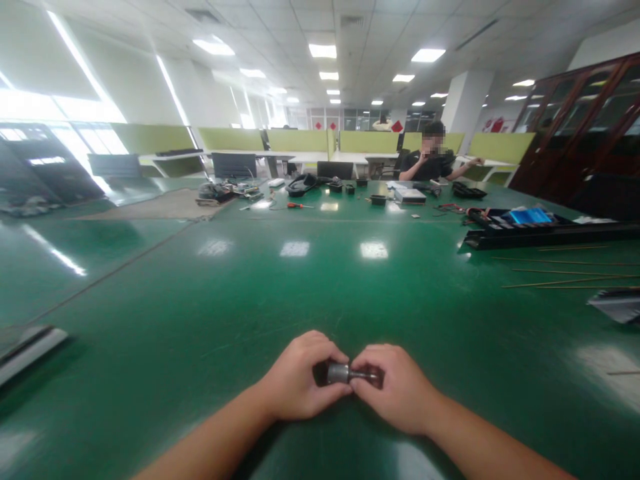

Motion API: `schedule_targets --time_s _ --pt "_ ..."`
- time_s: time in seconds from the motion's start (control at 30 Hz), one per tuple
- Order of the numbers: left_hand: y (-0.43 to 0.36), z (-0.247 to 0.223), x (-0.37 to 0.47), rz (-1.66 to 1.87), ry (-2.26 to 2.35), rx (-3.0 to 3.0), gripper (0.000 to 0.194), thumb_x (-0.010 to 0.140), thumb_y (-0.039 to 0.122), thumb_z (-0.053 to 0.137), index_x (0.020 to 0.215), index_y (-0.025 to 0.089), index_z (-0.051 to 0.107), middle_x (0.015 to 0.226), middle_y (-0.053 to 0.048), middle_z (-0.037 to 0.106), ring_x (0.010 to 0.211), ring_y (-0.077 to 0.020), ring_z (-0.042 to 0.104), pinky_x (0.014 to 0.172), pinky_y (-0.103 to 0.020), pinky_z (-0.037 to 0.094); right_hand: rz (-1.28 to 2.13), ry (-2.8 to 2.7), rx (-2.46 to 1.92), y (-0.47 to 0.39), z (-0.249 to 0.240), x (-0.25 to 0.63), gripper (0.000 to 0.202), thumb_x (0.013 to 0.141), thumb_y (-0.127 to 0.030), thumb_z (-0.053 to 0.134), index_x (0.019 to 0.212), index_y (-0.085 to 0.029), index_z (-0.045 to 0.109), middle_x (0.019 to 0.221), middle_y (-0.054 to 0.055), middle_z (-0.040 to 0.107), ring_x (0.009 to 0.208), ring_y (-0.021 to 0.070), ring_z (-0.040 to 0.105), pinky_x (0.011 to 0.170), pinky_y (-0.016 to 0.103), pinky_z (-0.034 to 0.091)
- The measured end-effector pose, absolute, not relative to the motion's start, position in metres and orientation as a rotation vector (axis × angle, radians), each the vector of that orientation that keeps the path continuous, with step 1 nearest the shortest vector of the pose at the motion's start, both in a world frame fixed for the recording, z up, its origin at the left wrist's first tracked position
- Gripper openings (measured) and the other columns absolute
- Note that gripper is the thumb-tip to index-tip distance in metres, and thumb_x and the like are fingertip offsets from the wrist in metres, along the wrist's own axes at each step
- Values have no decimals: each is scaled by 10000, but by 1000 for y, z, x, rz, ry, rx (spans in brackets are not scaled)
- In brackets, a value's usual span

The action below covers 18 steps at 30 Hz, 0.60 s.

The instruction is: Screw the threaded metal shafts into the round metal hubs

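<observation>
Near the front edge of the green table [280, 300], my left hand [307, 377] curls its thumb and fingers round a short grey metal cylinder [339, 373]. From the cylinder's right end a thinner metal shaft [364, 375] runs toward my right hand [395, 383]. The thumb and fingers of that hand pinch the piece close to where cylinder and shaft meet. Both sets of fingertips nearly touch. Whether cylinder and shaft are one piece or two, I cannot tell.
Across the table lie an orange screwdriver [296, 205], a white box [410, 195] and several black items. A black tray [550, 237] and thin rods [570, 272] are at the right, a metal bar [35, 353] at the left. A person [431, 163] sits opposite.
</observation>
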<state>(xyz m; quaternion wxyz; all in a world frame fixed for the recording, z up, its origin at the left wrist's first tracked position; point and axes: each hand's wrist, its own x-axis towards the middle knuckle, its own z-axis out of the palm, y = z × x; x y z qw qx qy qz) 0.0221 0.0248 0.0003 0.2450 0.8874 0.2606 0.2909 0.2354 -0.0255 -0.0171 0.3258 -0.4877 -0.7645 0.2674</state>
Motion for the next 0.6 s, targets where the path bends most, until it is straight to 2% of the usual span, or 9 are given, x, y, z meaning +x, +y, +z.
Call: schedule_targets --time_s 0.6 --pt "25 0 22 835 694 2420 203 789 352 772 909 200 713 800 -47 703 756 -188 628 706 -295 454 693 -1986 -1274 -25 -17 236 36 802 -205 706 791 -212 740 748 -2 724 708 174 643 668 277 405"
